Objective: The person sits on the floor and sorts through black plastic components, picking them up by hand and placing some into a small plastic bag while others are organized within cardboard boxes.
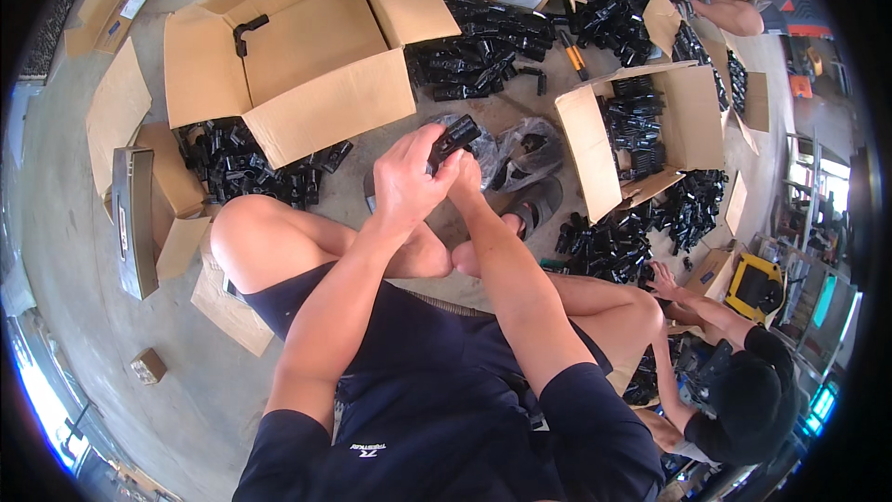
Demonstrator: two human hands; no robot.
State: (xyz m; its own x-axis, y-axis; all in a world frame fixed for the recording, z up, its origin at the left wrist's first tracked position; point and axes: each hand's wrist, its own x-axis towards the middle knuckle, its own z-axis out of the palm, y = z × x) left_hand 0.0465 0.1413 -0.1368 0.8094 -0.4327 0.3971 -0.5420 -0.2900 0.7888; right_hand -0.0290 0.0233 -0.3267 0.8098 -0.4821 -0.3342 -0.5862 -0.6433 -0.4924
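Observation:
Both my hands meet in front of me around a glossy black part (455,138), short and tube-like, its exact kind not plain. My left hand (407,177) wraps it from the left, thumb over its near end. Against its lower right side my right hand (466,177) is closed, its fingers partly hidden behind the left. Just beyond stands a large open cardboard box (307,37) with one black part (247,33) in it. Below that box lies a heap of similar black parts (265,163); another heap (483,42) spreads beyond its right side.
A second open box (688,121) at the right holds rows of black parts, with more heaped around it. Clear plastic bags (530,153) lie past my hands. Two co-workers sit nearby, one hand (664,281) reaching into a right-hand heap. An orange-handled tool (573,56) rests on the floor.

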